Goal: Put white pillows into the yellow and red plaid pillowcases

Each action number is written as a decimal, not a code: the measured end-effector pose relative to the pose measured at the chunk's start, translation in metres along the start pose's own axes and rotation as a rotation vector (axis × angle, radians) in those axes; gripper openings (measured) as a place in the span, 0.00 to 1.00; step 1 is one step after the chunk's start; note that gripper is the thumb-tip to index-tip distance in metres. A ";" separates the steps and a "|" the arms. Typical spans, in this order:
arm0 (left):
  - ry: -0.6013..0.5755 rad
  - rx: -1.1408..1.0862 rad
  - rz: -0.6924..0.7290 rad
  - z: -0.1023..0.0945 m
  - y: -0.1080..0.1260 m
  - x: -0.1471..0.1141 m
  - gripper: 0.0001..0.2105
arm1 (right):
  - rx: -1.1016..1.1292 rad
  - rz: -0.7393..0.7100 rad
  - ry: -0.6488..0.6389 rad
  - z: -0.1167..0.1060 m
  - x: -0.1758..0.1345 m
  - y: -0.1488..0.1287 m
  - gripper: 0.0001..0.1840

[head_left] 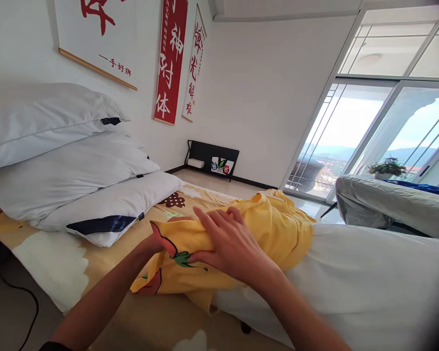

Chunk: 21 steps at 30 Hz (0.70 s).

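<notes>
A yellow pillowcase (278, 234) with a red-and-green print lies bunched over one end of a white pillow (351, 282). The pillow's bare part stretches to the right. My right hand (229, 243) is closed on a fold of the pillowcase, with the thumb on the near side and the fingers bent over the top. My left hand (155, 242) reaches behind the raised left corner of the cloth. The cloth hides most of its fingers, so their grip cannot be made out.
Stacked white pillows (76, 165) occupy the bed's left side. A patterned yellow sheet (106, 273) covers the bed. Beyond it, a low black rack (212, 158) stands by the wall. A covered piece of furniture (391, 200) is near the sliding glass doors (351, 126). A dark cable (34, 302) hangs lower left.
</notes>
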State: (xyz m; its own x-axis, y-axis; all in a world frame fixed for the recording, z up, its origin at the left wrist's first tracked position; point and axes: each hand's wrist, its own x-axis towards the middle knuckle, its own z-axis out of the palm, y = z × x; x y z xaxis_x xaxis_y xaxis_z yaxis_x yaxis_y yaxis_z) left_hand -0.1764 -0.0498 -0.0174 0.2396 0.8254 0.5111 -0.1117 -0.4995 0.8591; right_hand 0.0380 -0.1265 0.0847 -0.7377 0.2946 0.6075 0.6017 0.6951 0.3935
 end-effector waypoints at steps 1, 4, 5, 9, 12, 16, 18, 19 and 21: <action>0.056 0.020 0.000 0.000 -0.003 -0.002 0.19 | -0.015 -0.047 -0.094 0.007 0.006 0.003 0.26; 0.201 0.092 0.020 -0.004 -0.011 -0.020 0.22 | -0.122 -0.084 -0.123 0.024 0.020 0.016 0.06; 0.217 0.122 0.043 -0.005 -0.013 -0.030 0.24 | -0.153 -0.043 -0.067 0.024 0.023 0.022 0.05; 0.111 0.364 0.085 -0.002 -0.015 -0.076 0.40 | -0.191 0.222 0.123 -0.001 0.040 0.056 0.14; 0.194 0.677 0.041 0.008 -0.014 -0.093 0.37 | -0.166 0.360 0.128 -0.023 0.050 0.079 0.22; 0.538 0.800 0.267 0.019 -0.022 -0.096 0.25 | -0.155 0.459 0.170 -0.042 0.052 0.092 0.29; 0.571 0.858 0.429 0.022 -0.025 -0.099 0.18 | -0.164 0.472 0.190 -0.050 0.052 0.093 0.30; 0.544 0.913 0.488 0.022 -0.026 -0.102 0.14 | -0.168 0.470 0.188 -0.055 0.052 0.094 0.30; 0.460 0.996 0.551 0.017 -0.023 -0.108 0.06 | -0.170 0.453 0.172 -0.064 0.052 0.098 0.30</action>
State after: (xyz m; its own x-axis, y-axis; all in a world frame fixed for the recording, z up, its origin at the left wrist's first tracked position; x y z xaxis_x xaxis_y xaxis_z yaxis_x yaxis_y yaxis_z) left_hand -0.1833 -0.1315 -0.0928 0.0083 0.3553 0.9347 0.7431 -0.6277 0.2320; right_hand 0.0780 -0.0844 0.1990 -0.3384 0.4196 0.8423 0.9012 0.4020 0.1619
